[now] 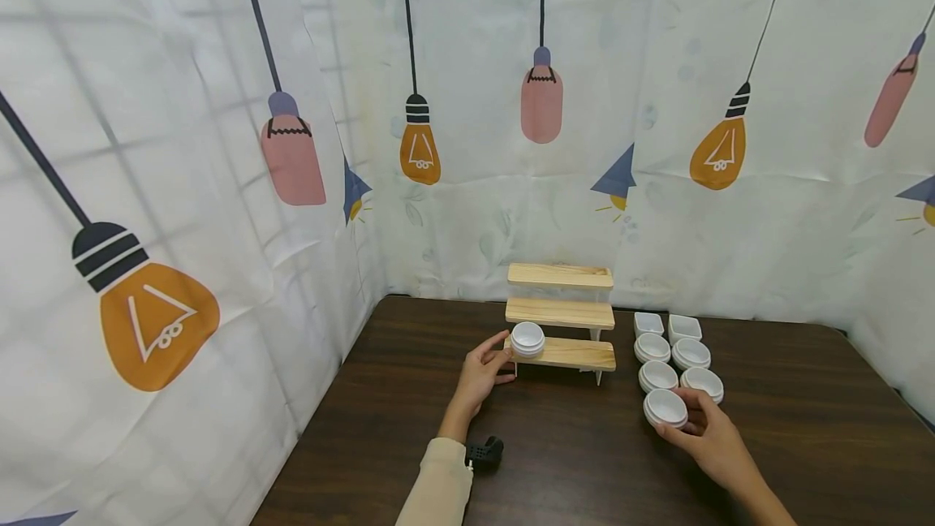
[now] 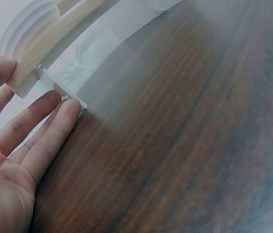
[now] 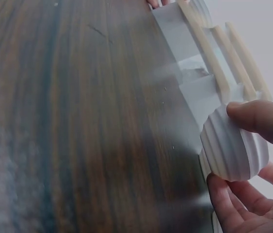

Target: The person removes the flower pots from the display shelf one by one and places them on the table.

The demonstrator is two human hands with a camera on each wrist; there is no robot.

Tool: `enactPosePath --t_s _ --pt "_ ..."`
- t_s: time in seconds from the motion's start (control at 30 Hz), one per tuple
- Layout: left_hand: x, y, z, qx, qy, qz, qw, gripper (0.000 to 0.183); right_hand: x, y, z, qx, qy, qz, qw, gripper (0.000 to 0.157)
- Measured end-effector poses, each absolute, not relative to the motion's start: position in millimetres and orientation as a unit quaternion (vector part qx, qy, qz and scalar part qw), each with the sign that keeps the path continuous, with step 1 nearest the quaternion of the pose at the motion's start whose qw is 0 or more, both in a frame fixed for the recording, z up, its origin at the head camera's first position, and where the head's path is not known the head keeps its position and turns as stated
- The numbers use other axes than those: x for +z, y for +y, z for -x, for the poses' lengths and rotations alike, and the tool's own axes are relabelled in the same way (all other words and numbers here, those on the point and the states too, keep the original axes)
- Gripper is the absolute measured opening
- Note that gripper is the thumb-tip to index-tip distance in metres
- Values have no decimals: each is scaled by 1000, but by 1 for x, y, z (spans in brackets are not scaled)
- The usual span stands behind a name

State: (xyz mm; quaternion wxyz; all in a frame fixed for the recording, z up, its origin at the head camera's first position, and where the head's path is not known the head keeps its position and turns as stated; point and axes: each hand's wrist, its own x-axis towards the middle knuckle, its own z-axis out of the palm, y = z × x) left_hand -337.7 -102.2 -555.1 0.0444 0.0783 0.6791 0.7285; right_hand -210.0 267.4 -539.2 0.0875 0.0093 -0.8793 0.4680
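Observation:
A three-step wooden display stand [image 1: 558, 355] with clear supports stands at the back of the table. One white ribbed bowl [image 1: 527, 339] sits on the left end of its lowest step. My left hand [image 1: 478, 376] holds that end, thumb beside the bowl and other fingers below the step against the clear leg [image 2: 61, 87]. To the right, my right hand [image 1: 708, 433] grips another white ribbed bowl [image 1: 665, 409], thumb on its near side and fingers round its far right side. This bowl [image 3: 233, 143] is the front one of a two-column group.
Behind the held bowl are several white round bowls [image 1: 691, 354], with two square white bowls [image 1: 684, 327] at the back. A patterned white curtain [image 1: 467, 226] hangs close behind the stand and along the left. The dark wooden table [image 1: 570, 461] spreads in front.

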Motion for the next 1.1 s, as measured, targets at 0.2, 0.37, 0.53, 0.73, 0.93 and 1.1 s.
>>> enactPosePath --t_s 0.2,0.37,0.53,0.73,0.93,1.1 --pt "-555 -102 339 729 679 -76 45 52 -541 269 210 465 -881 -8 88 63" --pt "-556 -102 339 728 680 -77 45 52 -541 270 210 463 -882 -6 88 63" --pt "-557 -102 340 729 679 -73 45 53 -542 270 210 462 -882 -10 92 62" --pt "-556 -102 339 730 678 -72 45 54 -544 271 211 464 -879 -27 104 59" --pt "-556 -102 339 730 678 -74 44 54 -545 273 211 456 -884 -32 101 59" --pt "-556 -102 338 729 679 -74 44 53 -547 274 212 456 -884 -35 97 58"
